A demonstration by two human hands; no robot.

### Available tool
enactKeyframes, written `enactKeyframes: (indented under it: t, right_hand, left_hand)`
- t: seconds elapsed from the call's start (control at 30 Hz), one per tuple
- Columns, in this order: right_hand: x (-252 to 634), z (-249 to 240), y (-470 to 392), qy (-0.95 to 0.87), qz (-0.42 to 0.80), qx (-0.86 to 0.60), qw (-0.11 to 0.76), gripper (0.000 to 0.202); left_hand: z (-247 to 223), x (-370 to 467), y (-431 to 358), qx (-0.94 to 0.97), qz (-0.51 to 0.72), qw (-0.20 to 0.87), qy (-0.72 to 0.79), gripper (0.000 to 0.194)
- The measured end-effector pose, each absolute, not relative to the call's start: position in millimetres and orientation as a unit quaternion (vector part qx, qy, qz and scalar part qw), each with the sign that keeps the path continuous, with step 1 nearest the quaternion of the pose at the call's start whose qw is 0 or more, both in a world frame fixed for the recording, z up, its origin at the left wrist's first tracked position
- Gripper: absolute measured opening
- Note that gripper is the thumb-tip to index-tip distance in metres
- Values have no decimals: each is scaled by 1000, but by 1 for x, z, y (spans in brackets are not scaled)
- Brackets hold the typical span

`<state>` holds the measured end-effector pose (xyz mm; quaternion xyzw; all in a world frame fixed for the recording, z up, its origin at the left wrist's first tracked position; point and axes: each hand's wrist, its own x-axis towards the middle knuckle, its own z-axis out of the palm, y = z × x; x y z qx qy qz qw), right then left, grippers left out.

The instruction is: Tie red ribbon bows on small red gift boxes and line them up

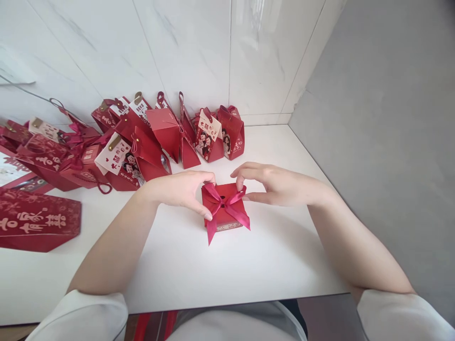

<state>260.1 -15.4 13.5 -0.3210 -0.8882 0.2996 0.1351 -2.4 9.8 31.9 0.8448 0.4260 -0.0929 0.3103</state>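
Observation:
A small red gift box (231,218) sits on the white table in front of me, tied with a dark pink ribbon bow (232,208). Two ribbon tails hang over its front edge. My left hand (181,189) spans the box's left side, thumb at the front left corner and fingertips at the back. At the right back corner, my right hand (270,183) has thumb and index finger close together on the bow's right loop. The other fingers of that hand are bent above the table.
Several red gift boxes (209,135) with handles and printed tags stand in a row along the tiled wall (199,52). A larger red box (39,220) lies at the left. A grey wall (384,118) bounds the white table (199,270) on the right.

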Motion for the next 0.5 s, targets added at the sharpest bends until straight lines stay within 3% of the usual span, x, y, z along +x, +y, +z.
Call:
enactKeyframes:
  t: [0.2,0.37,0.5]
  right_hand:
    - [260,14,-14,-875,334,-337,99,13]
    - [261,11,-12,-856,338,-363,145,23]
    - [264,13,-11,-864,343,-357,93,16]
  left_hand:
    - [36,-4,10,816,-9,362,451,47]
    - [32,0,9,810,70,377,444,40]
    - [25,8,6,841,67,357,402,30]
